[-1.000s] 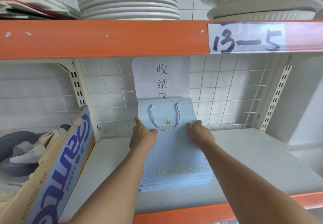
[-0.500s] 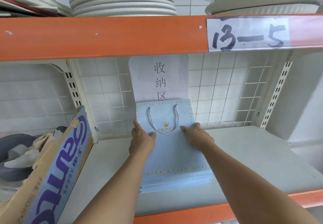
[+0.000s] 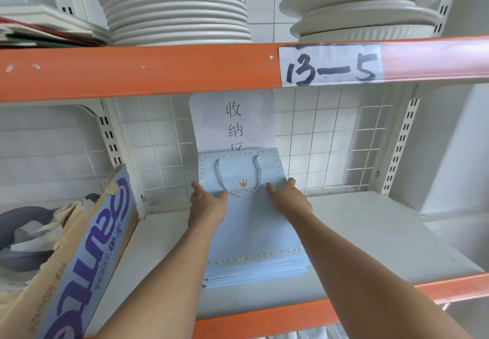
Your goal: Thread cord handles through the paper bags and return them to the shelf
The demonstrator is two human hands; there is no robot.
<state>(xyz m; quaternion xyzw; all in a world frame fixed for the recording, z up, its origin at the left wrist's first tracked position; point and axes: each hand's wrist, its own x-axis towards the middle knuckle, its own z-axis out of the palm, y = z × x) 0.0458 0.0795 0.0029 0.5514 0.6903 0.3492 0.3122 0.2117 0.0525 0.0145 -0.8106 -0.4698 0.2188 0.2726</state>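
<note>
Pressing top bag (image 3: 254,222) flat on the stack (image 3: 258,272), mid shelf (image 3: 383,235): left hand (image 3: 207,205) and right hand (image 3: 289,201) either side of cord handle (image 3: 239,177), fingers straight, gripping nothing.

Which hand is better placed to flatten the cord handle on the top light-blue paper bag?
Left hand, probably: its thumb lies beside the twisted cord handle; the right hand rests further off the loop on the light-blue paper bag.

Light-blue paper bag (image 3: 251,222), gold crown print, dotted gold border; blue-white twisted cord handle (image 3: 239,177); orange shelf beam (image 3: 137,71).
</note>
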